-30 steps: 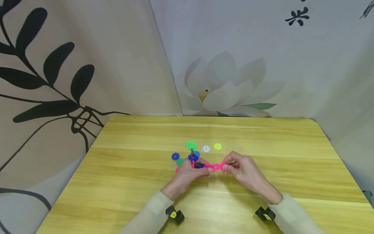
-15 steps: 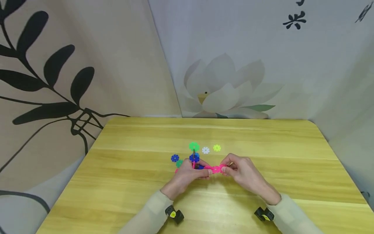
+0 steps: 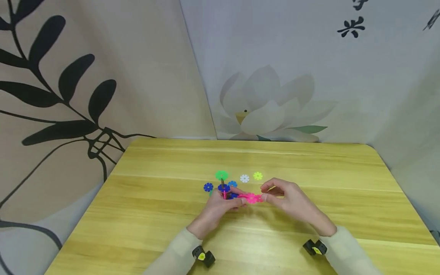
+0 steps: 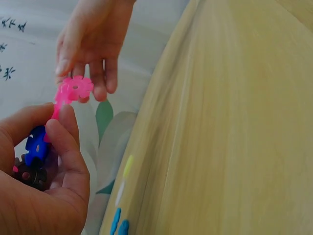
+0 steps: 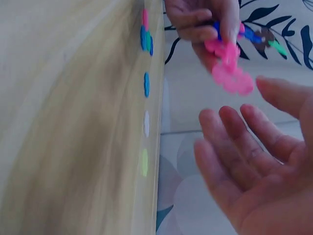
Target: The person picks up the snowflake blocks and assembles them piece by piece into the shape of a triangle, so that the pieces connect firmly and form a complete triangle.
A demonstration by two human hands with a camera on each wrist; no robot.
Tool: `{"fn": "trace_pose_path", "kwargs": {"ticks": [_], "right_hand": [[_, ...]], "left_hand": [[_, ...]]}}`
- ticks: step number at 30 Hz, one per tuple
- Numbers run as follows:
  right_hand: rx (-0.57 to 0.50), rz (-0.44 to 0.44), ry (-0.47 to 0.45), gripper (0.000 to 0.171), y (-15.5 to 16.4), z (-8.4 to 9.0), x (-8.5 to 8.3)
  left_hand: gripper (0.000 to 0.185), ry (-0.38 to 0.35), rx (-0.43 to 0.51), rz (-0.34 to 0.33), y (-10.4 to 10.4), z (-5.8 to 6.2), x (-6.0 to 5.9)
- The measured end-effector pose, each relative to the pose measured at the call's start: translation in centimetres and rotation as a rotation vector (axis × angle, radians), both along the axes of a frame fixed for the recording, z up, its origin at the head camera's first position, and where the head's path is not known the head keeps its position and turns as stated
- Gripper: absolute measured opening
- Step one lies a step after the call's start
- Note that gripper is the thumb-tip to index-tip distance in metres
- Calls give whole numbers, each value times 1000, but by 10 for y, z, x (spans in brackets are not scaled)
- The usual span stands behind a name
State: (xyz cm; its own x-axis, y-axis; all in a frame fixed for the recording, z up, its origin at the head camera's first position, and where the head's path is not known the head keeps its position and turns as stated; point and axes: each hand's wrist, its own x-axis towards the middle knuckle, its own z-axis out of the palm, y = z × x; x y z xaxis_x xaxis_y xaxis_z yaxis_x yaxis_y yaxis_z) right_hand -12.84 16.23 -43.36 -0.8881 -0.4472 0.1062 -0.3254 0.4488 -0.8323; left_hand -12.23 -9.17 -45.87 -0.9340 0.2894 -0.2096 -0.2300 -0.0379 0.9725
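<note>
Since the earlier frames the right hand (image 3: 290,198) has let go of the pink end of the chain; its fingers are now spread and relaxed, just beside the outer pink disc, and it holds nothing. In the right wrist view the palm is plainly open, with the pink disc just in front of the fingertips. The left hand (image 3: 220,204) has stayed in its place and still pinches the snowflake-disc assembly (image 3: 240,195) between thumb and forefinger, low over the middle of the wooden surface (image 3: 144,214).

The assembly is a short row of joined discs: two pink ones (image 4: 73,90) stick out to the right, and blue and dark ones (image 4: 35,147) sit inside the left fist. Just beyond it, a green disc (image 3: 221,175) stands up on a small stem.

The step in hand seems to be the joining of discs into a chain, and the last pink disc looks already seated. I judge that the next move calls for one more loose disc. A white disc (image 3: 244,178) and a yellow-green disc (image 3: 258,175) lie flat on the surface just on the far side of the right hand, and a blue disc (image 3: 208,187) lies to the left. The free hand would have to pinch one by its edge and line up its slot with a slot of the pink end
</note>
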Motion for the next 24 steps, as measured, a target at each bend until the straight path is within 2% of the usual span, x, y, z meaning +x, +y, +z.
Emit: {"fn": "trace_pose_path", "kwargs": {"ticks": [4,8,15,18,24], "right_hand": [[77,-20,80,17,4,-4,-13],[132,-38,105,15,3,-10,-30],[225,-53,102,21,-3,-11,-56],[277,-38,86,24,-6,-12,-65],[344,-2,112,26,-10,-18,-82]], "left_hand": [[27,5,-7,12,-4,-2,-1],[27,2,-7,3,-7,-2,-2],[28,-13,-16,7,-9,0,-2],[28,-25,-17,8,-9,0,-2],[30,-31,-9,7,-8,1,-3]]}}
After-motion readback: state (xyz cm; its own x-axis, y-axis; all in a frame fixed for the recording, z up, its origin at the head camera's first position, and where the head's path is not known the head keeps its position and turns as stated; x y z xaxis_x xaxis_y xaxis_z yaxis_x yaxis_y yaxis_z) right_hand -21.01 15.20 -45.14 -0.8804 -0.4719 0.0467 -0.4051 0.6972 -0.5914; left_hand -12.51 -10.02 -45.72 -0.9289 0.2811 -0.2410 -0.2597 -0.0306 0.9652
